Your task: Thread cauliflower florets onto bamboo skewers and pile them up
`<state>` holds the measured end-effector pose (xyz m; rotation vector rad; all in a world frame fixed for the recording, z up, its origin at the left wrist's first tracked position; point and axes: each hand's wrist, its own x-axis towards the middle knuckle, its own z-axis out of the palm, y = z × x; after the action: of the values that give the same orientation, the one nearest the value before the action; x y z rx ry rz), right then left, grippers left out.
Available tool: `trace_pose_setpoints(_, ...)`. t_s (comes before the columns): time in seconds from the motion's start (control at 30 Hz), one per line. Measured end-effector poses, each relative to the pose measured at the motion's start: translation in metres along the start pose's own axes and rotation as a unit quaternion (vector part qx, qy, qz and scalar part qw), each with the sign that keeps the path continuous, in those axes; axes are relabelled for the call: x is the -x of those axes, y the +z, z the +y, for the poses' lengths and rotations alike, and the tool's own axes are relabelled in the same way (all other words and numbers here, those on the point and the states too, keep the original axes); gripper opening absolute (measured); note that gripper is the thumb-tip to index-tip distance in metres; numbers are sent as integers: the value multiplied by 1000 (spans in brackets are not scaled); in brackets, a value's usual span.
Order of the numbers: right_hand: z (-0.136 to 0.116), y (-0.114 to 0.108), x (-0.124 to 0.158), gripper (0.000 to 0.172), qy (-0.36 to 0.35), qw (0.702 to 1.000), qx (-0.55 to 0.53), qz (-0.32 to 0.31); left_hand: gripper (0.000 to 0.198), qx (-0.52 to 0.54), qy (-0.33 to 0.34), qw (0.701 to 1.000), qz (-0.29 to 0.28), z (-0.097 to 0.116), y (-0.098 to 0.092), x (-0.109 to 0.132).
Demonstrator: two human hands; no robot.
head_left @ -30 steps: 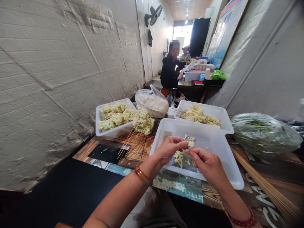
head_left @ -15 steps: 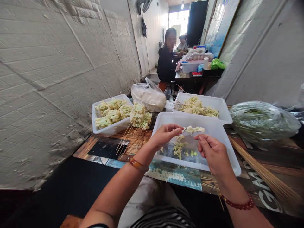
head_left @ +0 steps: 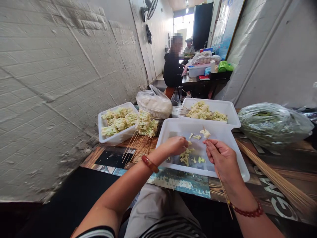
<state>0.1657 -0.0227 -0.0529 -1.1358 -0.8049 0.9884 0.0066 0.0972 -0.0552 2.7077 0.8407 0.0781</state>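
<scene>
Stick (head_left: 223, 189) held by right hand (head_left: 221, 154), cauliflower bit (head_left: 205, 134) poked on just above, grip of left hand (head_left: 177, 145) cannot be told, white tray (head_left: 196, 171) below.

On the left of my feed, a white brick-patterned wall (head_left: 49, 82), marked by dark stains; farther along that side, a wall fan (head_left: 150, 8) above a hanging dark cloth (head_left: 148, 34). At centre rear I see a person in black (head_left: 172, 71), seated at a far table (head_left: 192, 80) bearing a white bin (head_left: 196, 70) and a bright green object (head_left: 224, 66); a second person (head_left: 189, 48), in a cap, beyond. On the right, a framed poster (head_left: 229, 26); nearer to me, a clear bag of greens (head_left: 274, 122).
</scene>
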Motion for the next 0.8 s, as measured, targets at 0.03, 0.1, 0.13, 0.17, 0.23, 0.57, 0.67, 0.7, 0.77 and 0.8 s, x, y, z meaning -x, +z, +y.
trace_pose_setpoints(0.03,0,0,0,32,1,1000,1,-2,21,-11,-15,1000,6,-2,-1,-2)
trace_pose_setpoints(0.1,0,0,0,31,1,1000,1,-9,24,-24,-39,999,19,-6,-5,-7)
trace_pose_setpoints(0.13,0,0,0,31,1,1000,1,-11,27,-26,-45,998,18,-9,-8,-10)
trace_pose_setpoints(0.17,-1,0,1,31,1,1000,0,-12,29,-26,-46,999,13,-11,-10,-12)
trace_pose_setpoints(0.23,0,-1,1,31,1,1000,3,-14,34,-24,-38,999,-1,-15,-12,-18)
trace_pose_setpoints(0.57,0,-4,0,35,6,1000,22,-19,16,14,-26,1000,-7,-28,13,-26)
trace_pose_setpoints(0.67,0,-4,0,34,3,1000,13,-23,14,36,-41,998,16,-29,14,-27)
trace_pose_setpoints(0.7,0,-4,0,34,2,1000,7,-26,14,46,-48,998,25,-28,12,-28)
trace_pose_setpoints(0.77,0,-4,0,34,-1,1000,-4,-27,17,68,-61,995,45,-24,4,-30)
trace_pose_setpoints(0.8,0,-4,0,34,-2,1000,-7,-28,19,82,-68,993,57,-21,-1,-30)
